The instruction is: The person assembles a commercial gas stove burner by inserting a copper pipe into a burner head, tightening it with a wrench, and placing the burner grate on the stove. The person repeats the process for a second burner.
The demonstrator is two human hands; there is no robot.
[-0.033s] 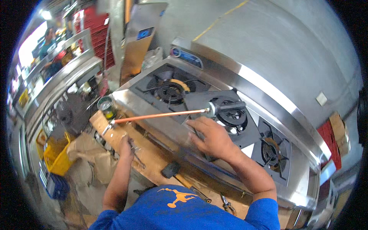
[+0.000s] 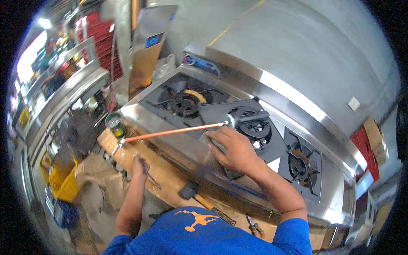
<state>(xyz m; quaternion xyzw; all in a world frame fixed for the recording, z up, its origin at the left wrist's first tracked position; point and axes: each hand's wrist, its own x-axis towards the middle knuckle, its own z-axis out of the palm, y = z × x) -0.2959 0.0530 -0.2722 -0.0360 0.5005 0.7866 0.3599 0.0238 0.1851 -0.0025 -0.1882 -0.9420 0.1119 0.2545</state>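
My left hand (image 2: 139, 167) is closed round a slim metal tool (image 2: 154, 181) over the cardboard-covered bench, its kind not clear. Over the stove's front edge, my right hand (image 2: 233, 148) has thumb and fingers apart, just below the end of a copper tube (image 2: 178, 130). The tube slants across the stove front. Its right end joins a dark cylindrical fitting (image 2: 250, 118) that lies over the middle burner (image 2: 258, 129). At its left end a metal fitting (image 2: 119, 146) rests by the board's end. Nothing shows between the right fingers.
A black-headed hammer (image 2: 190, 189) and pliers (image 2: 255, 226) lie on the bench (image 2: 168, 187). The steel stove has a left burner (image 2: 185, 105) and a right burner (image 2: 300, 164). A yellow crate (image 2: 63, 180) stands on the floor at left, near a glass jar (image 2: 113, 121).
The view has shifted slightly. Both hands keep nearly the same places; my left hand looks slightly turned, with the tool still in it.
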